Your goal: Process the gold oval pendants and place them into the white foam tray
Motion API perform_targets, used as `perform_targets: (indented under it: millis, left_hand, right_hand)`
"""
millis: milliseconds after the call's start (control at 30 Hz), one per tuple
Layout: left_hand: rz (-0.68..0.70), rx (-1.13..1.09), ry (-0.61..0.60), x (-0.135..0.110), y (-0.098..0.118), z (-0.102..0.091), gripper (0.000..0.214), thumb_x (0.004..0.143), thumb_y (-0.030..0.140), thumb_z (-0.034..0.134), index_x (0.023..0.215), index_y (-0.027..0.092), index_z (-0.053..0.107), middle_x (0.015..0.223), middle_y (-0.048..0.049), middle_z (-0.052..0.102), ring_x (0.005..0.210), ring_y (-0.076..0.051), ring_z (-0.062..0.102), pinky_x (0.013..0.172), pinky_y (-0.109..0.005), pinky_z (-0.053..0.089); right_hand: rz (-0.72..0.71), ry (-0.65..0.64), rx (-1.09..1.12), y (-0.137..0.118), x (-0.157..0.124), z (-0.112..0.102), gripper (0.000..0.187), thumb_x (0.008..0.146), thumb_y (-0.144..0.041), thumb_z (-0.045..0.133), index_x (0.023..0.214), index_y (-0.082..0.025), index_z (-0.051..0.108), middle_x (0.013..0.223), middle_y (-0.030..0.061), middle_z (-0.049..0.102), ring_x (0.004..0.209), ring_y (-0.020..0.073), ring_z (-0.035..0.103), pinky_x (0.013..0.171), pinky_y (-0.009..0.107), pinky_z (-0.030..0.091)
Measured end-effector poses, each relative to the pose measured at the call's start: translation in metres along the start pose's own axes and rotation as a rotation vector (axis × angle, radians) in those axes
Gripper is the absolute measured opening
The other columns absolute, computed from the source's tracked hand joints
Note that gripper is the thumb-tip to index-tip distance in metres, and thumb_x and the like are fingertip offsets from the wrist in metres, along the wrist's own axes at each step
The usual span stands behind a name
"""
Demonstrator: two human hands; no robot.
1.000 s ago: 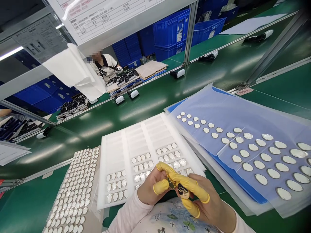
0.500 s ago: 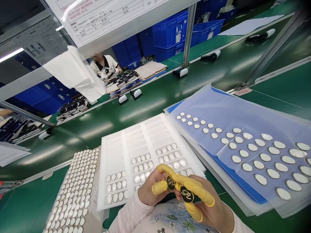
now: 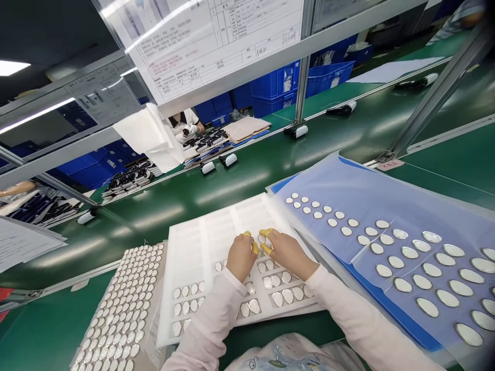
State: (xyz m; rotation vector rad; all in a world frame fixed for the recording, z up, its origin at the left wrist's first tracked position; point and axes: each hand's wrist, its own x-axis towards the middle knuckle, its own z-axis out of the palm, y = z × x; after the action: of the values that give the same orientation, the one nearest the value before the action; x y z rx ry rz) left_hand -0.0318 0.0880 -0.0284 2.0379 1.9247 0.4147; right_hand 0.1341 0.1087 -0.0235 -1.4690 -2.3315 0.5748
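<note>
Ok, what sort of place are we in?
Probably a factory assembly line: small oval pieces in rows on a white tray, a long green work surface, and blue crates beyond it.

No wording can be read with certainty. Left of the metal post [image 3: 303, 85], a hanging notice [image 3: 216, 49] bears small printed characters, some red, a ruled table and handwritten marks near its lower right corner. Farther left of the post, a second sheet [image 3: 103, 98] and loose papers [image 3: 29, 242] carry blurred print. To the post's right, a pink label [image 3: 390, 165] on the bench [image 3: 441, 178] shows dark characters, too small to make out.
</note>
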Motion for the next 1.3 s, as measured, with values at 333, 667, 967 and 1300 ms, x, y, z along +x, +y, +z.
perform_targets:
  millis: [333,667,967,1300]
  left_hand:
    - [-0.009,0.121,-0.075,0.013,-0.007,0.020,0.021,0.087,0.002,0.050,0.098,0.018,0.059,0.109,-0.0106,0.063,0.104,-0.024,0.057,0.091,-0.034,0.046]
    - [0.020,0.070,-0.021,0.017,-0.020,0.030,0.023,0.088,0.003,0.048,0.077,0.019,0.061,0.097,-0.0091,0.062,0.096,-0.023,0.058,0.088,-0.033,0.046]
    - [0.109,0.014,0.108,0.014,-0.018,0.032,0.025,0.094,0.014,0.045,0.075,0.020,0.060,0.086,-0.0086,0.061,0.091,-0.027,0.060,0.086,-0.042,0.050]
    - [0.450,-0.083,0.008,-0.013,0.053,0.018,0.021,0.095,0.016,0.047,0.104,0.022,0.066,0.108,-0.0078,0.064,0.104,-0.023,0.061,0.095,-0.040,0.052]
  right_hand:
    - [0.016,-0.038,-0.181,0.019,0.017,0.033,0.033,0.099,-0.031,0.062,0.129,-0.018,0.060,0.128,0.0097,0.064,0.101,0.0218,0.068,0.087,0.043,0.058]
    - [-0.114,-0.070,-0.254,0.018,0.014,0.043,0.026,0.098,-0.032,0.063,0.118,-0.016,0.065,0.119,0.0084,0.068,0.101,0.0217,0.068,0.088,0.043,0.057]
    - [-0.117,0.140,-0.203,0.015,-0.017,0.038,0.023,0.097,-0.030,0.064,0.115,-0.016,0.066,0.116,0.0074,0.069,0.101,0.0218,0.068,0.089,0.044,0.056]
    - [0.193,0.653,-0.205,0.095,-0.189,-0.005,0.027,0.103,-0.028,0.043,0.114,-0.018,0.066,0.109,0.0137,0.070,0.099,0.0263,0.067,0.086,0.042,0.053]
